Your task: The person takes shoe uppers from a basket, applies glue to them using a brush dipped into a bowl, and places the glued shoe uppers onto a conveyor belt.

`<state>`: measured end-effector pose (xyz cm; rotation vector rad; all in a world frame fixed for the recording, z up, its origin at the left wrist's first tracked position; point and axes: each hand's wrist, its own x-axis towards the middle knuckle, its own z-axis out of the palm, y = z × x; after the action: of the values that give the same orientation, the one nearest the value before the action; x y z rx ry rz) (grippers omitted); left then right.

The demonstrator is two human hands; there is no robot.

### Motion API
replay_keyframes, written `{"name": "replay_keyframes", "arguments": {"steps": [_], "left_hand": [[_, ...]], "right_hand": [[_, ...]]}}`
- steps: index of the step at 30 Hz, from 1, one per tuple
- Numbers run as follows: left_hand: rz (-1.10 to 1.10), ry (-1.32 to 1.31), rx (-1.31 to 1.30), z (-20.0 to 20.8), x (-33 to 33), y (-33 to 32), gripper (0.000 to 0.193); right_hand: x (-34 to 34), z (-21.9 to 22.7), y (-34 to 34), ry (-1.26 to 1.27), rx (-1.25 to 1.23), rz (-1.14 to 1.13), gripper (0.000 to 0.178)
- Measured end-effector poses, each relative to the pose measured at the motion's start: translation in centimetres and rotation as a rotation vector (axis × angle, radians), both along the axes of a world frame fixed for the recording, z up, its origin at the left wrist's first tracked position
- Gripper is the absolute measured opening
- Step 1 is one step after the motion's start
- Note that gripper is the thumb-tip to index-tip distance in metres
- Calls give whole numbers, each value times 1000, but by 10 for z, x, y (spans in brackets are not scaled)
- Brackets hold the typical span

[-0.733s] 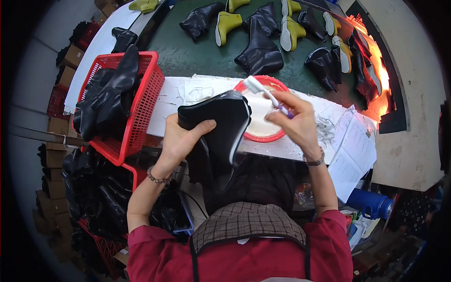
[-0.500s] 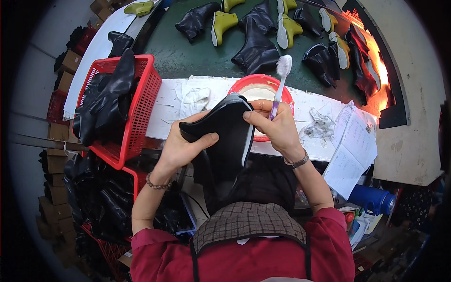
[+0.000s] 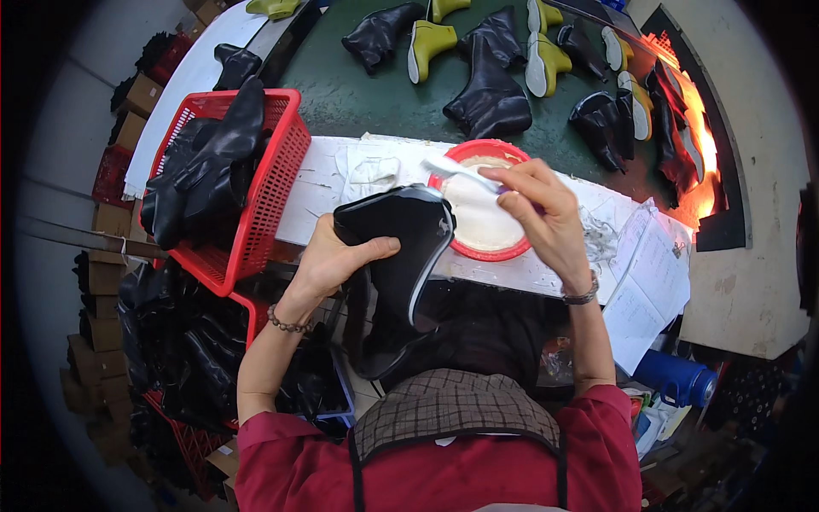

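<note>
My left hand (image 3: 341,260) grips a black boot upper (image 3: 397,243) by its edge, the thumb pressed flat on the inner face. A pale whitish strip runs along the upper's right edge, and its lower part hangs over my lap. In my right hand (image 3: 546,209) is a toothbrush (image 3: 456,173) with a purple-and-white handle, its bristle head pointing left, just above the upper's top corner. Beneath the brush and right hand stands a red basin (image 3: 486,152) holding a creamy white paste (image 3: 485,220). Whether the bristles touch the upper cannot be made out.
To the left, a red basket (image 3: 286,162) is heaped with black boots (image 3: 209,171). Black boots (image 3: 488,94) and yellow-green boot lasts (image 3: 546,64) stand across the green table, near an orange-glowing opening (image 3: 701,162). A white rag (image 3: 371,171), papers (image 3: 644,273) and a blue flask (image 3: 678,375) lie around.
My right hand has let go of the upper's edge and moved right, and the toothbrush has swung from upright to pointing left. The upper, still in my left hand, now hangs more open.
</note>
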<state>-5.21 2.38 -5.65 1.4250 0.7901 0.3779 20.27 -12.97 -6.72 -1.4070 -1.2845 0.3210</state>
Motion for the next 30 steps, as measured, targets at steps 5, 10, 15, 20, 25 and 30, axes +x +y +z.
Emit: {"name": "replay_keyframes", "arguments": {"steps": [5,10,15,20,25,30], "left_hand": [[-99,16,-116,9,0,-2,28],[60,-78,99,24,0,-1,27],[186,-164,209,24,-1,1,27],[181,-143,185,23,2,17,25],[225,33,422,0,8,56,37],[165,61,720,-53,21,77,91]], "right_hand": [[12,12,2,-175,-22,101,21],[14,-3,-4,-224,33,56,21],[-6,-9,-18,-171,-20,90,24],[-6,-9,-20,-63,-44,139,23],[26,-7,-25,-132,-186,-201,17],[36,-41,-34,-622,-499,-353,11]]}}
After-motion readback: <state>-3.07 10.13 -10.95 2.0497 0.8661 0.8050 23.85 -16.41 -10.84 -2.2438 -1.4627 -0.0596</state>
